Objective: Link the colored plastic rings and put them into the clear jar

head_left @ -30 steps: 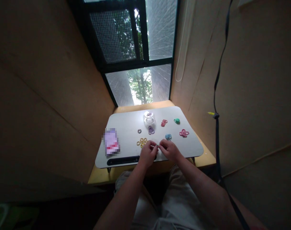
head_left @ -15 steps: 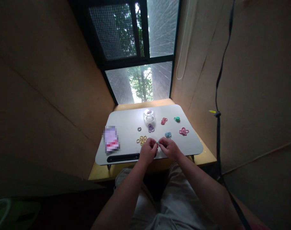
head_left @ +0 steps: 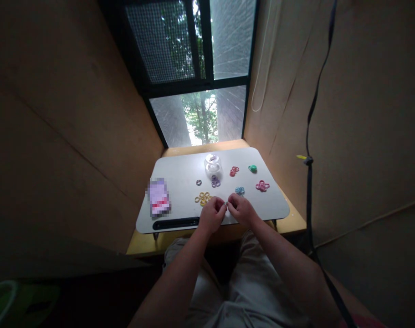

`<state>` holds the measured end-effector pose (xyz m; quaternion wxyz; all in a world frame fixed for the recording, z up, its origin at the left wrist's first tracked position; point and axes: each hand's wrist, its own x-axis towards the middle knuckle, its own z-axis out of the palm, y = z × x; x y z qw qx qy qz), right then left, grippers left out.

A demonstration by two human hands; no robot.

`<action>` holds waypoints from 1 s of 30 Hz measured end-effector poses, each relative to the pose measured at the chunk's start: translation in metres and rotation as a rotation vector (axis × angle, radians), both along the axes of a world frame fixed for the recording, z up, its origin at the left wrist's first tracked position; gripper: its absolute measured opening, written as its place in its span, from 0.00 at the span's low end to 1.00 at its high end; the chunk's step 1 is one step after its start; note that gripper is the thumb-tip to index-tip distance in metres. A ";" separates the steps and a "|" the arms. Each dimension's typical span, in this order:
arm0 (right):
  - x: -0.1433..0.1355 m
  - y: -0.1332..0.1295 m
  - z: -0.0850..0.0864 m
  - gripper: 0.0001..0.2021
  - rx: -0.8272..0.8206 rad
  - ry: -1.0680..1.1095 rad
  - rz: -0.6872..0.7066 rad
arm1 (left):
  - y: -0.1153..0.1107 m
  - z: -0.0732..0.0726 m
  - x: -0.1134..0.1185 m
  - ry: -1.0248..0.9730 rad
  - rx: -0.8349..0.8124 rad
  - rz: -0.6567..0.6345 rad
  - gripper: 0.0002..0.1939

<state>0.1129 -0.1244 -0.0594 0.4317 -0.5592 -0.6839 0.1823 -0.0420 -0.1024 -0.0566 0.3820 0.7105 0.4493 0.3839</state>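
My left hand (head_left: 213, 215) and my right hand (head_left: 240, 209) meet above the front of a white lap table (head_left: 180, 171), both closed in a pinch. Between their fingertips shows a sliver of a small hair tie (head_left: 226, 203), mostly hidden by the fingers. Beside my left hand lie yellow hair ties (head_left: 203, 197). Just beyond my right hand is a light-blue cluster (head_left: 239, 190). Farther back are purple hair ties (head_left: 215, 181), red ones (head_left: 234, 171), green ones (head_left: 253, 168) and pink ones (head_left: 262, 185). A single dark ring (head_left: 198, 182) sits apart.
A clear round jar (head_left: 212, 165) stands toward the back of the table. A blurred purple-and-pink packet (head_left: 159, 197) lies at the left, above a black slot (head_left: 176, 223) along the front edge. A dark strap (head_left: 311, 196) hangs at the right, and walls close in on both sides.
Both hands stay together in nearly the same place, with small finger movements. The greenish bit between the fingertips shows less now. The view has shifted slightly.
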 end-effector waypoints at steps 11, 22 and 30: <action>0.000 -0.003 0.002 0.06 0.008 0.021 0.018 | 0.003 -0.002 0.000 0.003 0.000 0.036 0.08; -0.001 -0.001 0.002 0.06 0.010 -0.028 -0.004 | 0.002 -0.001 0.000 -0.006 0.017 -0.047 0.10; 0.000 -0.001 0.000 0.05 -0.013 -0.009 -0.015 | 0.002 0.001 -0.002 -0.036 -0.029 -0.101 0.11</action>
